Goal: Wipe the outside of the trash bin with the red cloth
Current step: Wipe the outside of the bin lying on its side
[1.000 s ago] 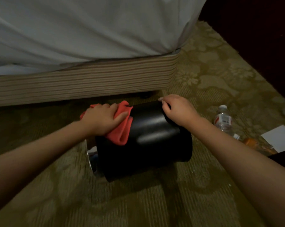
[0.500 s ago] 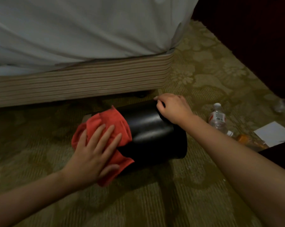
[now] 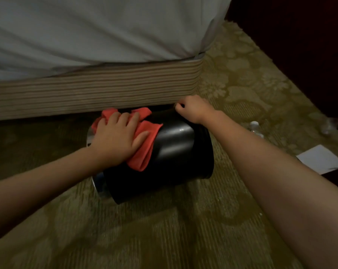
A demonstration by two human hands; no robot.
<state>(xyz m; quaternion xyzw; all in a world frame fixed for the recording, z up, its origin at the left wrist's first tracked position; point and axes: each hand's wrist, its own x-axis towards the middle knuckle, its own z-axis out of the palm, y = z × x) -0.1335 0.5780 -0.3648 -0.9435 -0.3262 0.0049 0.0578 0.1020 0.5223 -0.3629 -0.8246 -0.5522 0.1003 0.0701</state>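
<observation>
Carpet (image 3: 164,239), olive and patterned, is filling the near ground, and two bare forearms are reaching out over it. The black bin (image 3: 175,152) is lying on its side on the carpet, its silver-rimmed mouth (image 3: 89,135) pointing left and its base pointing right. The left hand (image 3: 117,140) is lying flat with fingers spread, pressing the red cloth (image 3: 146,148) onto the bin's upper side near the mouth; the cloth is bunching beyond the fingers and hanging down the near curve. The right hand (image 3: 193,109) is curling its fingers round the far edge of the base end, gripping the bin. A paper (image 3: 321,159) and a bottle (image 3: 255,128) are lying well off to the right. Just behind the bin, the striped bed base (image 3: 86,94) is running across, with a white sheet (image 3: 106,32) hanging above it.
</observation>
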